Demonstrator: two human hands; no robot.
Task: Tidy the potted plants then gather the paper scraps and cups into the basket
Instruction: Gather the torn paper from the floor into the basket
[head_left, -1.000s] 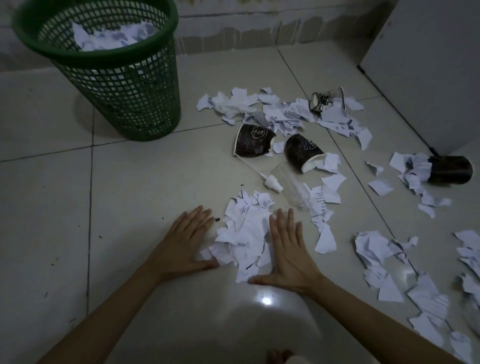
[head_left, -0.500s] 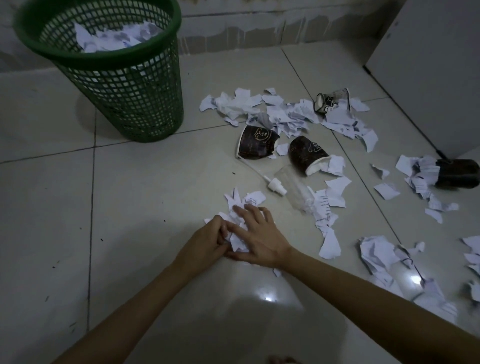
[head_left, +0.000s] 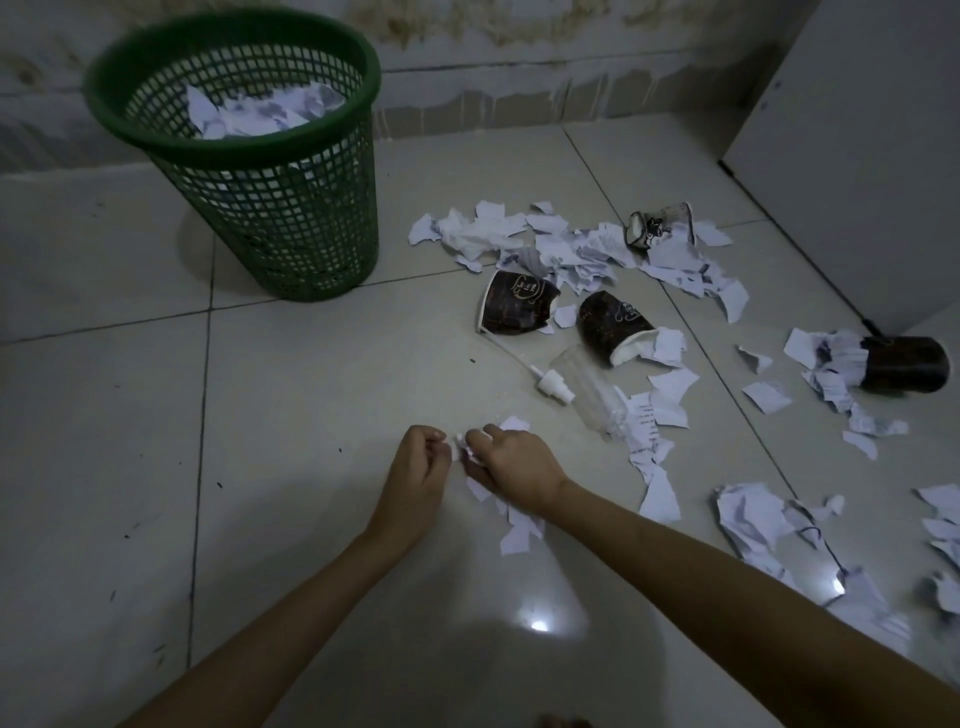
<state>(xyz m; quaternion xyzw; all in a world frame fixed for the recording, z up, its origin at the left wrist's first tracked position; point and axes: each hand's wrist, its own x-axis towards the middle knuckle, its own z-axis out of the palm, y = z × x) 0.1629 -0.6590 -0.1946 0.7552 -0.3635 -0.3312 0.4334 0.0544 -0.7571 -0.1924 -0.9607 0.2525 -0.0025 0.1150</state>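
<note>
1 view only: head cam, wide-angle, pitched forward and down at the tiled floor. Both forearms enter from the bottom edge; left hand and right hand sit near frame centre, close to the lens. Green basket upper left against the wall, white cabinet upper right, both farther off. Straight lines bow toward the edges. No 2nd view, so no overlap.

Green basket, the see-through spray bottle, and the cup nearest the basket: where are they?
green basket (head_left: 270, 244): head view, on its mesh wall.
spray bottle (head_left: 587, 387): head view, on its clear body.
cup nearest the basket (head_left: 517, 310): head view, on its dark side.
</note>
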